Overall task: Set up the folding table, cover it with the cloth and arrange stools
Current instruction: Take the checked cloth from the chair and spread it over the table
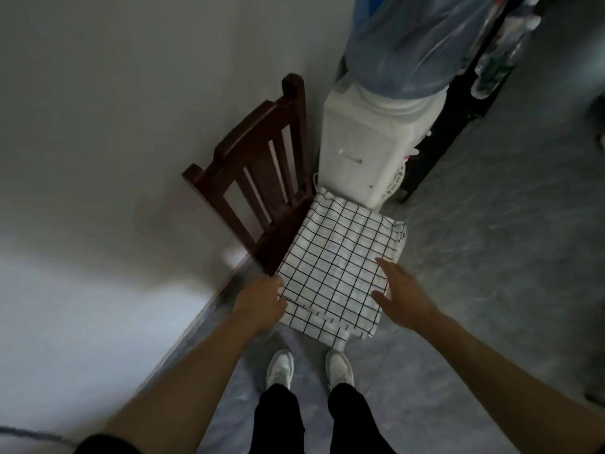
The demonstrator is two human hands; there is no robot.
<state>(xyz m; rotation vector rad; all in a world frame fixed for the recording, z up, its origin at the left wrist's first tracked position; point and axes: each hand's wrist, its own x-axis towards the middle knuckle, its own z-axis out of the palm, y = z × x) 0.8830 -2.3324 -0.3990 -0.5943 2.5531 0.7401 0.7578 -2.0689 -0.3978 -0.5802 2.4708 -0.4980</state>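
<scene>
The left hand (262, 298) is at the near left corner of the folded cloth (340, 260), its fingers curled round the edge of the fabric there and gripping it. The right hand (397, 294) lies at the near right side of the same cloth with its fingers spread and fairly straight, the fingertips resting on the top layer and the thumb pointing in along the near edge; it does not pinch anything.

The cloth is white with a thin black grid, folded into a thick square of several layers, and it lies on the seat of a dark wooden chair (258, 158). It covers nearly the whole seat, and its near edge hangs over the seat's front edge, where the lower layers show in steps.

The chair's slatted back stands at the far left edge of the seat, against a pale wall (131, 93). Just beside the chair's far right corner stands a white water dispenser (366, 149) with a large blue bottle (412, 44) on top. Beyond it is a dark shelf unit (458, 103), its contents too blurred to tell.

Below the hands, on the grey floor (474, 273), are the person's white shoes (280, 368) and black trouser legs.
</scene>
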